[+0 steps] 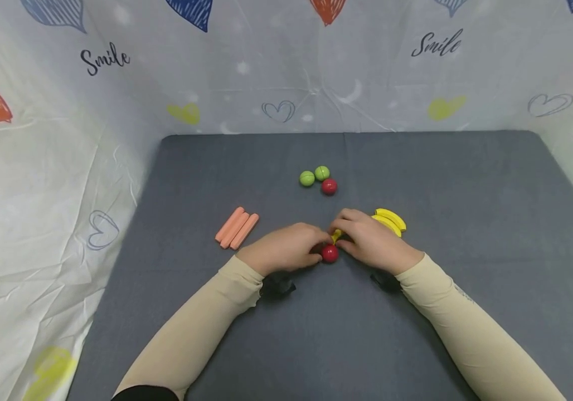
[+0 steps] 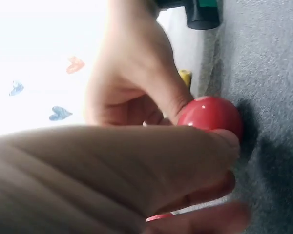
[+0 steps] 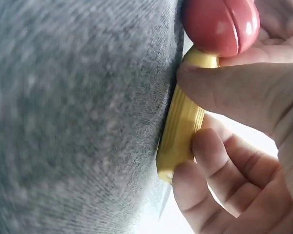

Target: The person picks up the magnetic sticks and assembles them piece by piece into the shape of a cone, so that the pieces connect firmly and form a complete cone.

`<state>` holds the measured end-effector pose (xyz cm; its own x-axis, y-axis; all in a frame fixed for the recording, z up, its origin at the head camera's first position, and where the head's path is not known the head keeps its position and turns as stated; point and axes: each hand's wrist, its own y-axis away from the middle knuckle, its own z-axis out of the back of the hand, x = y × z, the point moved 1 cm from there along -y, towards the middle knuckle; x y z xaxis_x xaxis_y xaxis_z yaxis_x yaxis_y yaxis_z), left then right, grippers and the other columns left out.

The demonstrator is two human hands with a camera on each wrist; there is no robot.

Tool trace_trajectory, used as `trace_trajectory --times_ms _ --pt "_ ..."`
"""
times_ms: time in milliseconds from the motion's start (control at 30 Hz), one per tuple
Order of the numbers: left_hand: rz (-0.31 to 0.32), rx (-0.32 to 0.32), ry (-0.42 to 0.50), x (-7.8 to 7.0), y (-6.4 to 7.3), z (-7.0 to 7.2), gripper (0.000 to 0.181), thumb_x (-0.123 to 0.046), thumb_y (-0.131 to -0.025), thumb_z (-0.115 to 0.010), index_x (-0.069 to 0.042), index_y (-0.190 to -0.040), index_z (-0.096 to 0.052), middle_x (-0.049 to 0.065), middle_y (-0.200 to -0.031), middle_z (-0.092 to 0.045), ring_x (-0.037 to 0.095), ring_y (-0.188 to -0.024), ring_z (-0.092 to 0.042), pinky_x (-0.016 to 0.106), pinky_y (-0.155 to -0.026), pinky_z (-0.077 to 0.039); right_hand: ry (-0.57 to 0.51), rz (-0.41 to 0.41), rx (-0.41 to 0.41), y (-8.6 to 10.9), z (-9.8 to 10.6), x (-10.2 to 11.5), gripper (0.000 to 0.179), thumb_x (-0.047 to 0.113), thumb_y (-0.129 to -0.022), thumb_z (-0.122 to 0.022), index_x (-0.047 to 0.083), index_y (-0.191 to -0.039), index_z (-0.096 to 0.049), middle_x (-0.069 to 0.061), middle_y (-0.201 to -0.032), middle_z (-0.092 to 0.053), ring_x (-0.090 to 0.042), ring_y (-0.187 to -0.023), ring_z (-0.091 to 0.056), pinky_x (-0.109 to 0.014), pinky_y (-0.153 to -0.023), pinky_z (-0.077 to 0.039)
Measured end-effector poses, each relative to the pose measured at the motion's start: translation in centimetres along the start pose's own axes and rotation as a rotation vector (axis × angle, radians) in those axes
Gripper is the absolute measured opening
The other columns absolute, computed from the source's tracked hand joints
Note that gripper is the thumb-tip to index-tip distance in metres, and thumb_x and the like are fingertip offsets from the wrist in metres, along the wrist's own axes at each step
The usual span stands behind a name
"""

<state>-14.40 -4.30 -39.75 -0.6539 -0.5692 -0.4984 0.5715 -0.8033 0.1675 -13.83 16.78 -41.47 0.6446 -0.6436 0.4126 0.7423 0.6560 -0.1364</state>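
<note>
In the middle of the table my left hand [image 1: 286,248] holds a grooved red ball [image 1: 330,254] with thumb and fingers; the left wrist view shows its thumb laid over the ball's side. My right hand [image 1: 374,238] pinches a ridged yellow toy banana [image 3: 180,126] between thumb and fingertips, low against the cloth. One end of the banana meets the red ball in the right wrist view. From the head, most of that banana is hidden by the right hand. More yellow toy bananas [image 1: 391,219] lie just behind the right hand.
Two green balls [image 1: 307,178] and another red ball [image 1: 329,186] sit together farther back. Several pink sticks [image 1: 237,228] lie side by side to the left. A grey cloth [image 1: 467,195] covers the table, and a printed white curtain [image 1: 367,67] hangs behind it.
</note>
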Motion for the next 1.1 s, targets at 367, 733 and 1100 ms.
trace_trajectory --times_ms 367,733,1100 --pt "0.006 -0.079 -0.249 -1.3 -0.5 -1.3 0.007 -0.018 -0.101 -0.072 -0.017 -0.108 -0.071 -0.003 -0.077 -0.063 0.012 -0.069 -0.058 0.031 -0.067 -0.053 -0.113 0.094 -0.043 -0.1 0.3 0.3 0.023 -0.007 -0.099 -0.062 0.005 -0.116 -0.072 -0.006 -0.118 -0.065 -0.021 -0.110 -0.065 -0.038 -0.097 -0.055" --pt "0.037 -0.157 -0.308 -1.5 -0.6 -1.8 0.015 -0.033 -0.100 -0.075 -0.019 -0.103 -0.076 -0.005 -0.083 -0.071 0.008 -0.070 -0.063 0.031 -0.066 -0.056 -0.054 -0.056 -0.052 0.7 3.1 -1.2 0.020 -0.001 -0.101 -0.063 0.004 -0.115 -0.075 -0.005 -0.114 -0.069 -0.019 -0.097 -0.067 -0.040 -0.085 -0.057" --pt "0.067 -0.205 -0.300 -1.5 -0.7 -2.0 0.024 -0.040 -0.100 -0.072 -0.021 -0.086 -0.073 -0.009 -0.068 -0.060 0.006 -0.062 -0.055 0.028 -0.057 -0.048 0.029 -0.289 0.000 2.5 6.0 -3.8 0.021 0.005 -0.096 -0.073 0.002 -0.116 -0.077 -0.011 -0.107 -0.072 -0.026 -0.091 -0.068 -0.048 -0.084 -0.057"
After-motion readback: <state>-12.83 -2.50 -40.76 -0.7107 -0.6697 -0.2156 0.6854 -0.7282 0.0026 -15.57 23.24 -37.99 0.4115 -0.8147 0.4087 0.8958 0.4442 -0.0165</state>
